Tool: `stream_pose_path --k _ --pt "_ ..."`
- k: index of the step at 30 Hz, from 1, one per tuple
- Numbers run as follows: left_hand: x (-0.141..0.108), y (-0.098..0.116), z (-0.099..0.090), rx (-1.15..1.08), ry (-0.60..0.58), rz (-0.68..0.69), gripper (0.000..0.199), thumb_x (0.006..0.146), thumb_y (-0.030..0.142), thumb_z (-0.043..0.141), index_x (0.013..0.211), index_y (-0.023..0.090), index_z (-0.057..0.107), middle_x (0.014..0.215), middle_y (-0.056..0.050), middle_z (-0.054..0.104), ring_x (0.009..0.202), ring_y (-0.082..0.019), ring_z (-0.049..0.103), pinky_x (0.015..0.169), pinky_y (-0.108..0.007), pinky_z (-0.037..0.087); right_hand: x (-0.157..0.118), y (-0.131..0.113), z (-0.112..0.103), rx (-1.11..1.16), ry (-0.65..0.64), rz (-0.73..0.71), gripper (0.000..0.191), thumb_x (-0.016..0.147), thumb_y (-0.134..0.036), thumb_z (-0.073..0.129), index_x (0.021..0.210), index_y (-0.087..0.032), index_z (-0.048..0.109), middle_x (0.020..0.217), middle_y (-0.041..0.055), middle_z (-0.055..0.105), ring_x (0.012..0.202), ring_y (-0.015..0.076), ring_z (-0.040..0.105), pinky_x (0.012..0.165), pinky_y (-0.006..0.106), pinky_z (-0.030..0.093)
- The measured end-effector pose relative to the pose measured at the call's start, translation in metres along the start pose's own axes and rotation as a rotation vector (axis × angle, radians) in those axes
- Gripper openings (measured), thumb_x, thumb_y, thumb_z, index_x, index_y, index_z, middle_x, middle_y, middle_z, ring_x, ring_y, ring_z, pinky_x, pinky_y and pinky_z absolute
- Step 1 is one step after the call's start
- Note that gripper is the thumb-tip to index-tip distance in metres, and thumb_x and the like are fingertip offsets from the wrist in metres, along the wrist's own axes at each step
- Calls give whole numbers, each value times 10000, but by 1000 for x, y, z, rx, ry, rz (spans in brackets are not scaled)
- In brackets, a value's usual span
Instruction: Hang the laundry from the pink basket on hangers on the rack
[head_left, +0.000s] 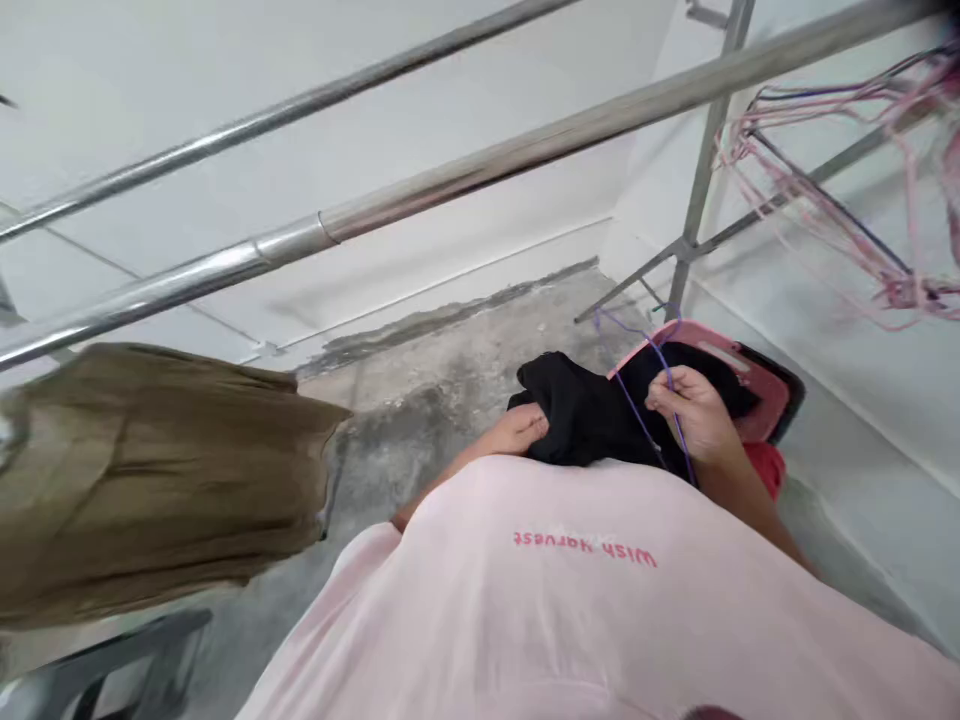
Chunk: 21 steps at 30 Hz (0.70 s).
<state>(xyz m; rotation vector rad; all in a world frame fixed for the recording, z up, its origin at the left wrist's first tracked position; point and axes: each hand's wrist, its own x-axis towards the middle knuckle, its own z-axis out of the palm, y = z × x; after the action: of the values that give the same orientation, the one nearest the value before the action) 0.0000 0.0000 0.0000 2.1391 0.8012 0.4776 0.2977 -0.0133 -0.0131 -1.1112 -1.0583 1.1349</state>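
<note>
A black garment [581, 410] is bunched in front of my body, its kind not clear from the folds. My left hand [523, 428] is closed on its left edge. With closed fingers, my right hand [694, 405] grips a purple wire hanger [636, 408]. The hanger lies over the black cloth, and its lower part is hidden behind my shirt. Just beyond my right hand sits a pink basket [761, 400] with more dark cloth in it and a red piece of cloth [766, 466] beside its near side.
Two metal rails [480, 190] cross above my hands. An olive-brown garment [172, 480] hangs at the left. Several pink hangers [832, 210] cluster on the rack at the upper right. A dark plastic stool [142, 650] stands at the lower left, and a white wall [420, 290] lies behind.
</note>
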Motion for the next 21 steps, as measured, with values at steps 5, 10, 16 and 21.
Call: stream_pose_path --k 5,10,16,21 --pt "0 8 -2 -4 14 15 833 838 855 92 807 156 545 868 -86 613 810 -180 557 789 -308 466 3 12 8 -206 111 -170 180 693 -274 757 829 -212 657 879 16 654 821 147 593 818 293 479" --pt "5 13 -4 -7 -29 83 779 840 855 131 750 168 487 783 -60 558 745 -163 523 729 -280 431 10 41 22 -279 -88 90 481 691 -376 743 1138 -218 665 1020 66 673 875 202 637 794 352 524" --pt "8 16 -6 -15 -53 162 718 875 816 138 717 180 431 731 -43 506 700 -152 481 696 -278 396 17 59 26 -365 -117 76 456 815 -567 615 1119 -244 720 1246 92 629 1177 271 583 1094 460 414" --pt "7 20 -6 -27 -34 181 708 877 813 154 695 183 420 711 -35 498 691 -149 473 688 -280 398 24 71 22 -339 -145 99 589 784 -682 593 1170 -251 701 1406 92 549 1351 301 484 1182 476 333"
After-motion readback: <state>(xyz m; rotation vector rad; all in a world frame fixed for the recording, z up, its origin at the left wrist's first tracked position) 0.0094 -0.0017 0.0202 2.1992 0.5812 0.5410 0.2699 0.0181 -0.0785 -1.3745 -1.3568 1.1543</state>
